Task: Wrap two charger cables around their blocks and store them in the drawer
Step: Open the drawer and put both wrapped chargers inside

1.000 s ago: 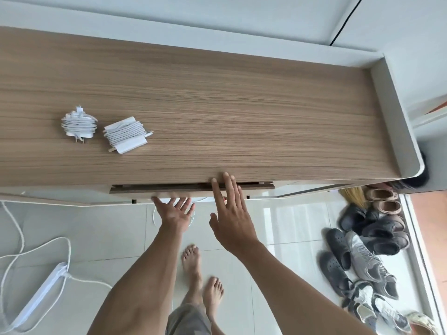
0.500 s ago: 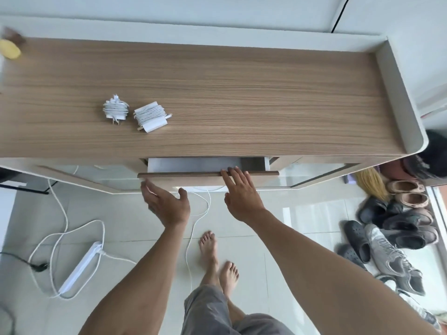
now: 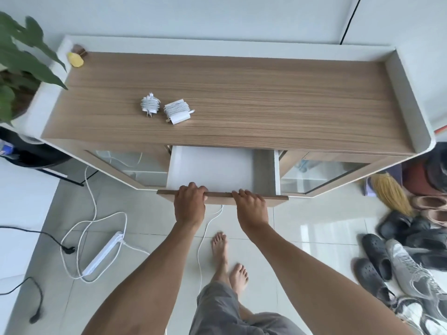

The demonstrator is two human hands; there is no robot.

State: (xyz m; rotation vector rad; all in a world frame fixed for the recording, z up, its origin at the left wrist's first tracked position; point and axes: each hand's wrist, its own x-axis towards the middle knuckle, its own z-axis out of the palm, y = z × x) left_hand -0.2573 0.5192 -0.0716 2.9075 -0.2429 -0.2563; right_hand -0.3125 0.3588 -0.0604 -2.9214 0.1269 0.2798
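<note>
Wood cabinet (image 3: 242,93): left hand (image 3: 189,205), right hand (image 3: 251,209) curl over open drawer front (image 3: 219,195).

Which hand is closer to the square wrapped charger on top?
Left. The left hand grips the drawer front almost directly in front of the charger; the right hand grips it farther right.

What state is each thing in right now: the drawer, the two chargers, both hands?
drawer: open, nothing visible inside.
smaller charger: cable wrapped round its block, lying on the cabinet top.
larger charger: cable wrapped, lying beside the smaller one.
left hand: fingers curled over the drawer's front edge.
right hand: the same.
</note>
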